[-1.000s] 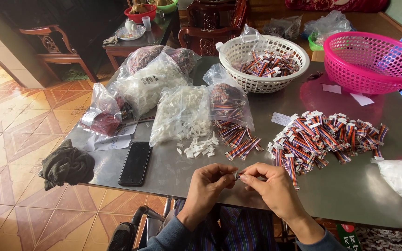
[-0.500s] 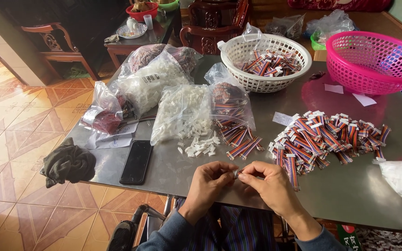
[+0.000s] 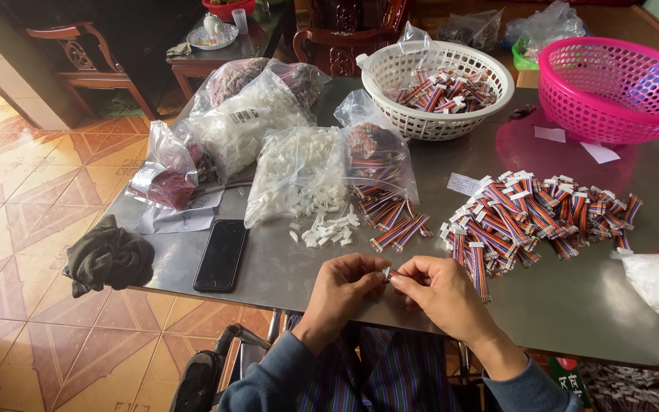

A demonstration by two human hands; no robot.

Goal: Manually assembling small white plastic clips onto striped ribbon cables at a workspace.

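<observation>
A black flat phone (image 3: 221,255) is lying at the left of the grey metal table (image 3: 299,263). The left hand (image 3: 342,286) and right hand (image 3: 440,290) are pinching a small white plastic connector (image 3: 387,274) between them at the near edge; a striped ribbon-cable heap (image 3: 537,217) is sitting to the right.

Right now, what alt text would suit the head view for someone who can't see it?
Two hands, left hand and right hand, pinch a small white connector together over a grey table. A heap of striped ribbon cables, bags and two baskets lie beyond.
</observation>
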